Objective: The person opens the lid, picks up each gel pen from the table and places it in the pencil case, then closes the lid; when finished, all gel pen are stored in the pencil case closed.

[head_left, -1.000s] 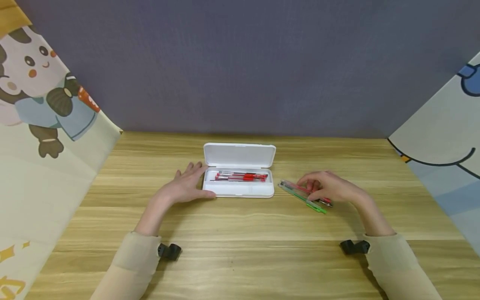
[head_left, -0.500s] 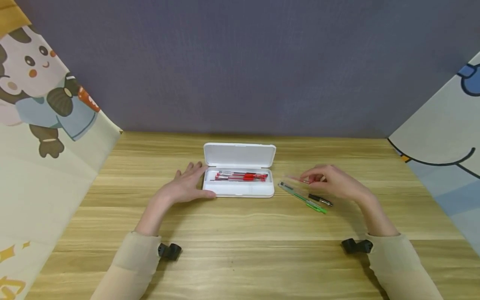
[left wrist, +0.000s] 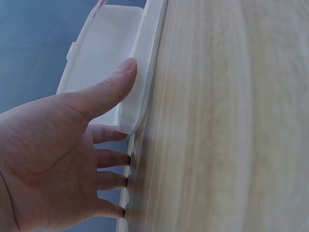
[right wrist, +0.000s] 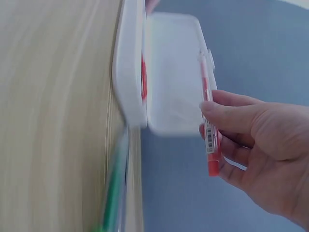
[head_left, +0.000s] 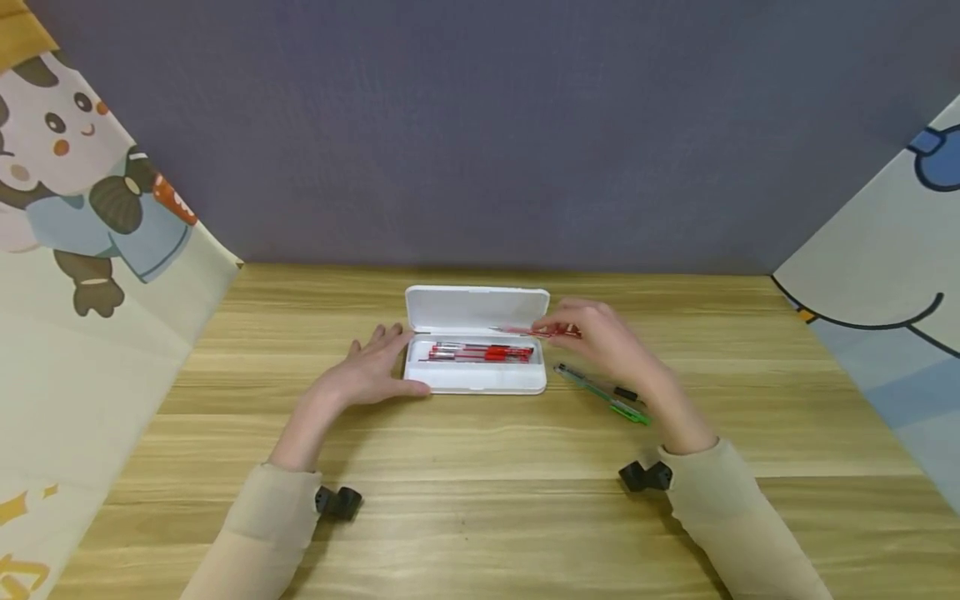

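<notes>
A white pencil case (head_left: 476,382) lies on the table with its lid (head_left: 477,310) raised. Several red pens (head_left: 487,353) rest in its rear compartment. My left hand (head_left: 371,371) touches the case's left end, fingers straight and thumb over the front corner, as the left wrist view also shows. Between thumb and fingers my right hand (head_left: 600,337) pinches a red pen (right wrist: 208,123), held above the case's right end, in front of the lid. A green pen (head_left: 607,400) and a dark-capped pen (head_left: 626,393) lie on the table right of the case, the latter partly hidden by my right forearm.
The wooden table (head_left: 465,500) reaches back to a dark grey-blue panel (head_left: 480,150). Panels with cartoon drawings border it on the left (head_left: 97,192) and right (head_left: 885,275).
My right hand has picked up the red pen from beside the other pens and carried it left to the case's right end. The left hand stays in place.
</notes>
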Available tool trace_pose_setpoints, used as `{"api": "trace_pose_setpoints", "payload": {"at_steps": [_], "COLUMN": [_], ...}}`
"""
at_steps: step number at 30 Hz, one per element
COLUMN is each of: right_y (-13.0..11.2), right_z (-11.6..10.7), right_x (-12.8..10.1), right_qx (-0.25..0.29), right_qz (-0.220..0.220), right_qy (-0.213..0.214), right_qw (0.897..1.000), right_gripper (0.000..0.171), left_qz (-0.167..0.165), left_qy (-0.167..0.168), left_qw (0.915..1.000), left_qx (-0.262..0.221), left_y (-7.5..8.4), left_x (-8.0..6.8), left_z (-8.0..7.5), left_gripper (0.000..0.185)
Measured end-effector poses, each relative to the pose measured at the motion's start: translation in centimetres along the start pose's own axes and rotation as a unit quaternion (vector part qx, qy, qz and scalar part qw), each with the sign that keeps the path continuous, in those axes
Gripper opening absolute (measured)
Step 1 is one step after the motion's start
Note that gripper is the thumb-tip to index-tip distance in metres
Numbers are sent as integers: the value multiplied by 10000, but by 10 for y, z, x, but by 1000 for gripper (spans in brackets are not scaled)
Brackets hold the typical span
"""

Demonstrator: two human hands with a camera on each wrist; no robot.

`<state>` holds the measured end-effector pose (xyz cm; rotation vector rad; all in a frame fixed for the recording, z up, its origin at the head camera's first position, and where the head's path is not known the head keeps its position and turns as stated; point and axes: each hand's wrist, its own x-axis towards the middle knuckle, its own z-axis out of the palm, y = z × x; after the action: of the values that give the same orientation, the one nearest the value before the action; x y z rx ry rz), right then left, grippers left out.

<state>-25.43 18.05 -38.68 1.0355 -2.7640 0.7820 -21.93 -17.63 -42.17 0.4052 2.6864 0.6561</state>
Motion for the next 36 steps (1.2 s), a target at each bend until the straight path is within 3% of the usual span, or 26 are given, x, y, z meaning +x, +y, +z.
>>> {"api": "trace_pose_setpoints", "payload": {"at_steps": [5,11,20,36], "right_y": [-25,-38,-40,-30], "right_z": [19,39,60,68], "right_x": [24,46,59,64], "right_qx": [-123,-260,-501,-533], "right_qz": [-144,-368,-363,-372], "right_qy": [-109,-156,-403,-525], "right_qw": [9998,9989,9973,9965], "right_gripper": [25,21,22,25], "left_qz": [20,-7,-26,-17], "left_qy": [19,27,38,9], "left_qw": [10000,10000,10000,10000], "left_qx": [9,0,17,5], "left_y": [-1,-2,-2,-1], "left_x": [0,1,0,-1], "left_z": [0,1,0,0], "left_gripper": [104,104,103,104]}}
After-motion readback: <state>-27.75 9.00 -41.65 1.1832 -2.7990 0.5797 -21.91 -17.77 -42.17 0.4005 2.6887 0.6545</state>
